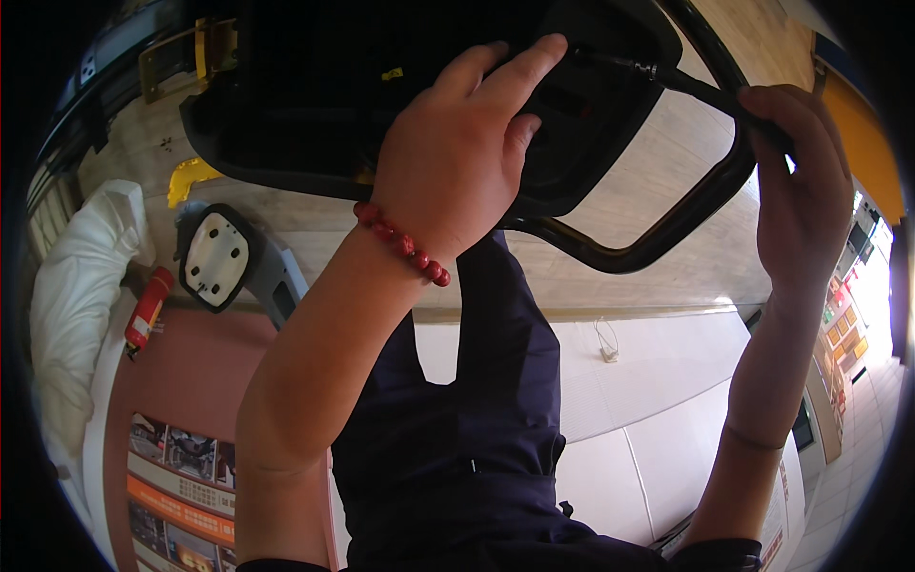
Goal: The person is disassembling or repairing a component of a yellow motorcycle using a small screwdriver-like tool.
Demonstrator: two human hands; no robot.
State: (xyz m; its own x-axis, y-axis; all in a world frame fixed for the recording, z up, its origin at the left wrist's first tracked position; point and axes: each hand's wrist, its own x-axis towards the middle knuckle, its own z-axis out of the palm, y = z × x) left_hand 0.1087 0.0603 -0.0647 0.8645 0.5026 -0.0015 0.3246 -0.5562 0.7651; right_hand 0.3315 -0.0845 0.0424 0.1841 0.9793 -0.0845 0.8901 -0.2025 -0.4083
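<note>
Right fingers [774, 107] hug a black tool [701, 89], maybe turning; its tip, beside spread left fingers [519, 78] (grip unclear), probably needs steadying.

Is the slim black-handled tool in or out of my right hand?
In: your right hand curls around the black handle of the slim tool.

left fingers [522, 78] over shell [599, 143] | tool [701, 91] in right fingers [787, 112] | extinguisher [148, 307] far left

Hands [453, 157], left over black shell [267, 167], right gripping black-handled tool [703, 92]
</note>
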